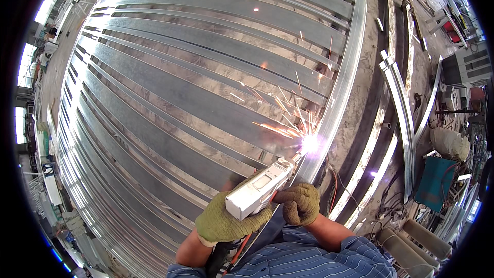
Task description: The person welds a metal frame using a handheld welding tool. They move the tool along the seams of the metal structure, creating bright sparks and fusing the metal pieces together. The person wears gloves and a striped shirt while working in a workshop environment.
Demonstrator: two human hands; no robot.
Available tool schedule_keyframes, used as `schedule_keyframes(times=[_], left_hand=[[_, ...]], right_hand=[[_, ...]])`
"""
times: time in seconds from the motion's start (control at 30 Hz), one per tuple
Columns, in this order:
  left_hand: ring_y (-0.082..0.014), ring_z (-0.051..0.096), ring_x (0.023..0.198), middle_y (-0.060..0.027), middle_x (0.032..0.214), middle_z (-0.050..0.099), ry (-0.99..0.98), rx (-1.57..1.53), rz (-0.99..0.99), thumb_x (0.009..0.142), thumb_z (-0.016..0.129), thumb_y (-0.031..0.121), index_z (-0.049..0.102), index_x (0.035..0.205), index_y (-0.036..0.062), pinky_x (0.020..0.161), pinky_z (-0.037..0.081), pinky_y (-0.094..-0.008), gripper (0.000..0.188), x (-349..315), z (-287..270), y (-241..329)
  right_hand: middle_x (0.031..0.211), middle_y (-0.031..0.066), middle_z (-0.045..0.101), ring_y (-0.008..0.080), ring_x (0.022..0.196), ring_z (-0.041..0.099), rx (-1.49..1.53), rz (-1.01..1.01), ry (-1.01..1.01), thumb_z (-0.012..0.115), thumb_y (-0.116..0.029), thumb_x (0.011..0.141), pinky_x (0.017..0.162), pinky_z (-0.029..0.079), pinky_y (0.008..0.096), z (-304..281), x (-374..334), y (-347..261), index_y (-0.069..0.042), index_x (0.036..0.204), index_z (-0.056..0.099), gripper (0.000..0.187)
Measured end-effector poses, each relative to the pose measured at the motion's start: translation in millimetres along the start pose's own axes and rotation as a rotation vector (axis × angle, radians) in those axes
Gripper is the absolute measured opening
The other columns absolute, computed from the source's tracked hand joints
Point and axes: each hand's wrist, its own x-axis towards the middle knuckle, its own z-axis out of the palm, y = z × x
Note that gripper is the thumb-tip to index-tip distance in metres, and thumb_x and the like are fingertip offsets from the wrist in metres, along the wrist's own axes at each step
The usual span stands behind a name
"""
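Note:
My left hand (pixel 222 221), in a green work glove, is wrapped around the body of a white hand-held welding gun (pixel 257 189). My right hand (pixel 300 204), also gloved in green, is closed on the gun from the right side. The gun's nozzle meets the long shiny edge rail (pixel 343 80) of a large frame of grey metal slats (pixel 206 82). A bright white-violet arc (pixel 310 143) burns at that spot and orange sparks fly up and to the left over the slats.
Loose curved metal rails (pixel 404 108) lie on the concrete floor to the right. A teal box (pixel 436 181), a pale sack (pixel 450 143) and tangled cables sit at the far right. A red hose runs under the gun.

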Motion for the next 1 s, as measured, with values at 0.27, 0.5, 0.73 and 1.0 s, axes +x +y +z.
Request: schedule_keyframes(times=[0.27,0.5,0.73,1.0], left_hand=[[-0.0235,0.079,0.114,-0.0115,0.132,0.08,-0.012,0.025,-0.039,0.093,0.09,0.022,0.071,0.145,0.0076,0.098,0.061,-0.0338,0.058,-6,-1,6],[-0.0245,0.08,0.108,-0.0112,0.127,0.081,-0.007,0.031,-0.004,0.093,0.09,0.023,0.071,0.146,0.0069,0.091,0.063,-0.0343,0.059,-10,0,-4],[-0.0238,0.081,0.104,-0.0132,0.126,0.081,-0.016,0.061,0.021,0.093,0.09,0.021,0.066,0.151,0.0055,0.087,0.063,-0.0334,0.065,-10,-2,-4],[-0.0222,0.081,0.099,-0.0123,0.12,0.082,-0.017,0.083,0.044,0.094,0.089,0.021,0.068,0.148,0.0054,0.085,0.063,-0.0333,0.06,-14,-2,-7]], right_hand=[[0.094,0.0027,0.078,0.027,0.075,0.072,0.017,0.015,0.001,0.071,-0.015,0.091,0.07,0.054,0.0404,1,-1,-1,-0.016,0.107,0.081,0.019],[0.094,0.002,0.079,0.0259,0.075,0.072,0.026,0.003,0.014,0.07,-0.012,0.093,0.07,0.054,0.0395,1,0,-1,-0.016,0.105,0.08,0.017],[0.095,0.0009,0.08,0.0247,0.075,0.073,0.023,0.022,0.014,0.07,-0.013,0.094,0.07,0.054,0.039,0,3,-5,-0.017,0.103,0.08,0.014],[0.094,0.0004,0.081,0.0248,0.077,0.074,0.0,0.002,-0.011,0.069,-0.013,0.094,0.072,0.054,0.0392,-1,-2,-1,-0.018,0.104,0.08,0.015]])
